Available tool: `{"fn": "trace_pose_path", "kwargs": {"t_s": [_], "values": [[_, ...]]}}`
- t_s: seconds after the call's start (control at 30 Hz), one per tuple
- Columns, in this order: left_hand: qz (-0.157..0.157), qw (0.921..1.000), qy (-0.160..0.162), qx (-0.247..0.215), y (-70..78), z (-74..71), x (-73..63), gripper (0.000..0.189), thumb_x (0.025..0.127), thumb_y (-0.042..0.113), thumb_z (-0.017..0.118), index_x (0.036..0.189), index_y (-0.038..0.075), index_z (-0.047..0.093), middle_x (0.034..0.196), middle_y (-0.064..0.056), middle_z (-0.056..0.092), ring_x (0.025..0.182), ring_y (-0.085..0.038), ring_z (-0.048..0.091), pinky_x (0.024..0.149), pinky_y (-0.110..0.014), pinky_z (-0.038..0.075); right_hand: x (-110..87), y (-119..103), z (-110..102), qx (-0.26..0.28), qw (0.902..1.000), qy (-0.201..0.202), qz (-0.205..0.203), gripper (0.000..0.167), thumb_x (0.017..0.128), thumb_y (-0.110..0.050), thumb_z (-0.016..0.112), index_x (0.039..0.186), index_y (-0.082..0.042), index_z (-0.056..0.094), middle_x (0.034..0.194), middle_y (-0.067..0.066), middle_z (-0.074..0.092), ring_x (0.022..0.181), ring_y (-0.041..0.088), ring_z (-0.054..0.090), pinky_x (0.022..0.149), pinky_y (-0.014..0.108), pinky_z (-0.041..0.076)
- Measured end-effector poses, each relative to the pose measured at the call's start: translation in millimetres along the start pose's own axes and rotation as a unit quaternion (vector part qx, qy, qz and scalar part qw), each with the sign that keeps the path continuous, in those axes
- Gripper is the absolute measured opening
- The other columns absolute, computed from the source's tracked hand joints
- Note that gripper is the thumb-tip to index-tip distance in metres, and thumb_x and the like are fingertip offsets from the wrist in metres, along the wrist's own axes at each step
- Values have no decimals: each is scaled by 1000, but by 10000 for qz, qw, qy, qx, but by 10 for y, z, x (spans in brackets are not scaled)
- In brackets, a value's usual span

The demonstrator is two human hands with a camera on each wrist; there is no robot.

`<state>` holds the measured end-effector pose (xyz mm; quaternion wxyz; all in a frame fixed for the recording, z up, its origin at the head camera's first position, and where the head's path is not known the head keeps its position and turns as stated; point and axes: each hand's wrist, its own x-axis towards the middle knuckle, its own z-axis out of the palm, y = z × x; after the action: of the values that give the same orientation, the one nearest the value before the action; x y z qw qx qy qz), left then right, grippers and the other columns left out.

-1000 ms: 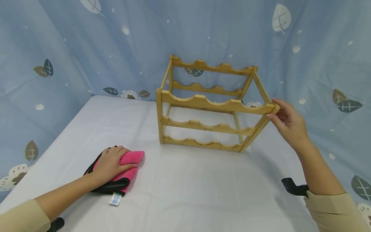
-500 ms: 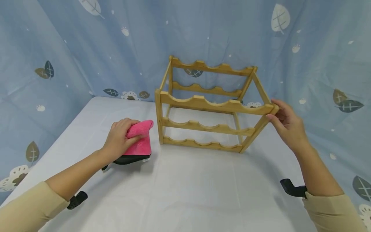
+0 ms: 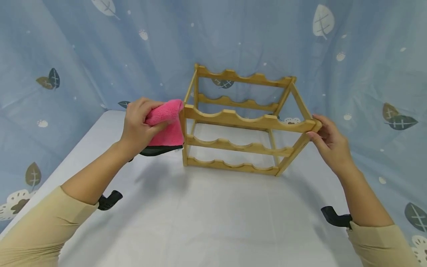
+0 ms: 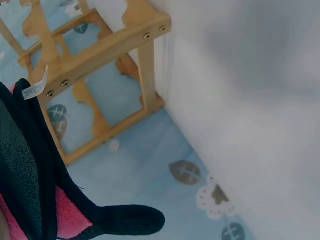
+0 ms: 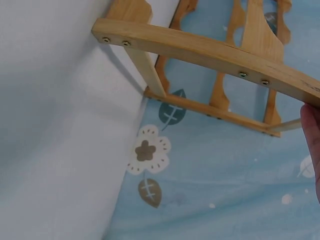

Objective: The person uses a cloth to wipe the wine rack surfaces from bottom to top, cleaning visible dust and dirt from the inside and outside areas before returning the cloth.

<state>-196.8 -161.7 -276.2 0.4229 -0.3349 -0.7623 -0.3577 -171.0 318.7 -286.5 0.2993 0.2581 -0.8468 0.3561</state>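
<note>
A wooden wine rack (image 3: pixel 233 118) with scalloped rails stands upright on the white surface. My left hand (image 3: pixel 138 124) grips a folded pink cloth (image 3: pixel 168 128) with a dark underside and black edging, raised at the rack's front left upper corner. Whether the cloth presses on that post cannot be told. In the left wrist view the cloth's dark side (image 4: pixel 20 160) and a small white tag (image 4: pixel 36 89) hang near the rack's side. With thumb and fingers, my right hand (image 3: pixel 333 142) pinches the front right upper corner; only part of it enters the right wrist view.
The white covered table (image 3: pixel 227 215) spreads in front of the rack. A blue curtain with leaf prints (image 3: pixel 160 48) closes off the back and both sides. Black wrist mounts sit on the left forearm (image 3: pixel 110 200) and right forearm (image 3: pixel 336 217).
From the table at the left, my left hand has lifted the cloth up and rightward to the rack's upper left corner. My right hand and the rack stay where they were.
</note>
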Motion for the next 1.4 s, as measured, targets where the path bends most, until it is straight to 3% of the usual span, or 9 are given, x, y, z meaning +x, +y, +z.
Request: {"fn": "trace_pose_path", "kwargs": {"t_s": [0.2, 0.37, 0.53, 0.63, 0.97, 1.17, 1.4], "values": [[243, 9996, -107, -26, -26, 89, 70, 52, 87, 50, 60, 97, -1, 64, 90, -18, 59, 84, -30, 53, 78, -43, 35, -36, 27, 5, -48, 9999, -26, 90, 52, 84, 11, 61, 133, 3, 46, 105, -25, 53, 93, -14, 56, 77, 4, 43], [216, 9996, -157, -114, -63, 160, 49, 50, 88, 48, 60, 99, -1, 63, 93, -19, 58, 86, -31, 53, 79, -42, 35, -17, 47, 21, -30, 10000, 39, 77, 51, 85, 10, 60, 133, 4, 46, 106, -24, 54, 95, -12, 55, 77, 4, 43], [136, 9996, -149, -184, -93, 211, -24, 29, 77, 17, 76, 97, 0, 64, 92, -18, 58, 85, -31, 54, 77, -40, 36, -12, 31, 18, 33, 9998, 96, 152, 48, 86, 9, 59, 132, 5, 46, 106, -24, 54, 95, -12, 56, 76, 3, 43], [-3, 9995, -277, -134, -100, 235, -118, 33, 68, 4, 80, 96, 0, 64, 91, -18, 59, 84, -31, 54, 76, -42, 37, -10, 18, 16, 92, 9996, 116, 237, 50, 85, 12, 59, 133, 4, 46, 105, -23, 55, 94, -11, 56, 76, 3, 43], [-599, 9925, -1063, 95, -140, 266, -495, 38, 66, 3, 83, 100, 1, 66, 93, -14, 61, 88, -28, 57, 77, -42, 37, 7, 3, 43, 188, 9992, 104, 330, 50, 84, 14, 58, 132, 5, 47, 105, -21, 55, 93, -10, 57, 75, 4, 44], [-544, 9860, -1529, 392, -187, 288, -702, 41, 64, 8, 85, 100, 4, 66, 89, -11, 60, 83, -26, 57, 74, -42, 39, 15, -5, 52, 209, 9991, 73, 374, 48, 87, 11, 58, 133, 4, 46, 105, -22, 56, 93, -11, 57, 75, 4, 44], [-354, 9810, -1815, 584, -262, 367, -900, 42, 65, 15, 86, 102, 8, 67, 88, -8, 61, 85, -24, 57, 75, -42, 40, 0, -14, 37, 228, 9986, 81, 473, 51, 85, 15, 56, 134, 2, 46, 104, -21, 56, 92, -9, 58, 75, 4, 44]]}}
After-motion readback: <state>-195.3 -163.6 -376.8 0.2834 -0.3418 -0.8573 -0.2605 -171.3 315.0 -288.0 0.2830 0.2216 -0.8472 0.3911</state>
